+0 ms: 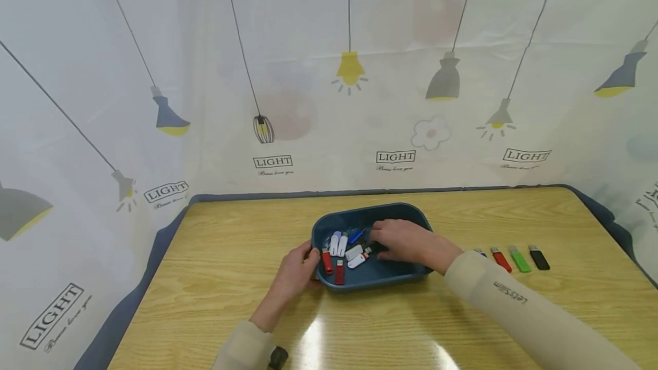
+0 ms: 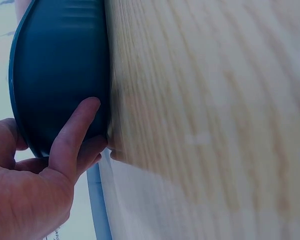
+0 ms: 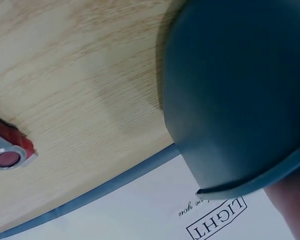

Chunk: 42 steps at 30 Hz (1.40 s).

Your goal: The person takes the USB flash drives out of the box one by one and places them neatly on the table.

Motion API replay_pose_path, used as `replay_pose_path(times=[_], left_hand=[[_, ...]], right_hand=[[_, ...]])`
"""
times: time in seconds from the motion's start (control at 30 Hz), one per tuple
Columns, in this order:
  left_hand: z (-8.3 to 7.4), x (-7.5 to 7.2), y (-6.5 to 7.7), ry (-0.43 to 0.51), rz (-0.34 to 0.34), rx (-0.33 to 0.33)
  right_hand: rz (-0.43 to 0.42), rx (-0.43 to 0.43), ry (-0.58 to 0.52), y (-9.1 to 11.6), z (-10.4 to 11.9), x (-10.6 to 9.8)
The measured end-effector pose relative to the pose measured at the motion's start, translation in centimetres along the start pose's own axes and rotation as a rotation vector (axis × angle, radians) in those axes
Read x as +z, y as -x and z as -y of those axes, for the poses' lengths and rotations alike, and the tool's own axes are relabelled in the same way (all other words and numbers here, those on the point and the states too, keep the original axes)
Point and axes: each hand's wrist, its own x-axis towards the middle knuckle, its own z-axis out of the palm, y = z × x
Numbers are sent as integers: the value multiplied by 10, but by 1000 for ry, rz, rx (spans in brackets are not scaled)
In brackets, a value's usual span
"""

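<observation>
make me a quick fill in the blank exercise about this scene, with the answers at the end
1. While the right grip reaches into the bin, the ____ grip holds its edge.
2. On the table, a ____ USB stick lies between the red stick and the black stick.
3. The boxed word repeated on the backdrop is ____.

Missing words: left; green; LIGHT.
</observation>
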Motion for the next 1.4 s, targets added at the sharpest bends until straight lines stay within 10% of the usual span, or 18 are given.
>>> replay_pose_path(times=[1.4], left_hand=[[0,0,1,-16,-25,13]], right_hand=[[-9,76,-192,2,2,-3]])
